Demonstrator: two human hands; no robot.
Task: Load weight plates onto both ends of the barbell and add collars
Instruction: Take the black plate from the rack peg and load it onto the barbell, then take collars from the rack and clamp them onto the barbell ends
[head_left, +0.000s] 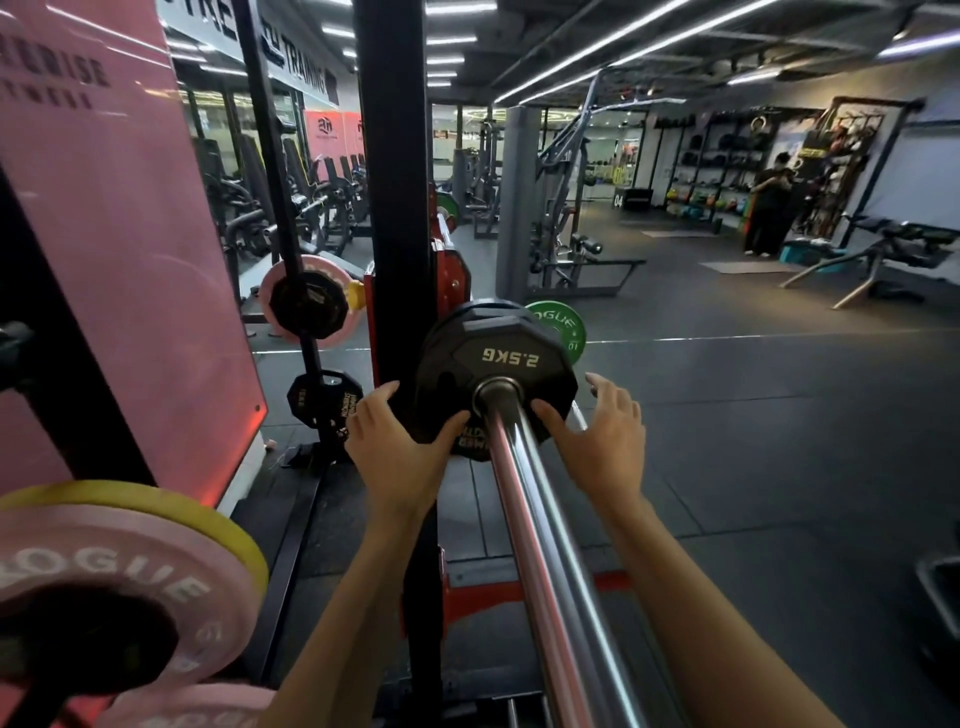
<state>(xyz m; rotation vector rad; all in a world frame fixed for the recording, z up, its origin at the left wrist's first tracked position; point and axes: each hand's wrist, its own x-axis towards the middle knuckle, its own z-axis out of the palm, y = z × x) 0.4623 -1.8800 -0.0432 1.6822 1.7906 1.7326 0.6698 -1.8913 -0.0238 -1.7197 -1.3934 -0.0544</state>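
A black 2.5 kg plate (498, 358) sits on the chrome barbell sleeve (540, 530), which runs from the bottom of the view up to the plate's hub. My left hand (400, 447) lies against the plate's lower left, fingers spread along its edge and thumb on its face near the sleeve. My right hand (597, 436) is at the lower right, thumb touching the plate's face and fingers spread past its rim. No collar shows on the sleeve.
The black rack upright (395, 182) stands just left of the plate. Pink and yellow plates (119, 582) hang on a peg at bottom left; black plates (324, 397) on storage pegs behind. A green plate (558, 327) sits beyond. A person (769, 202) stands far right.
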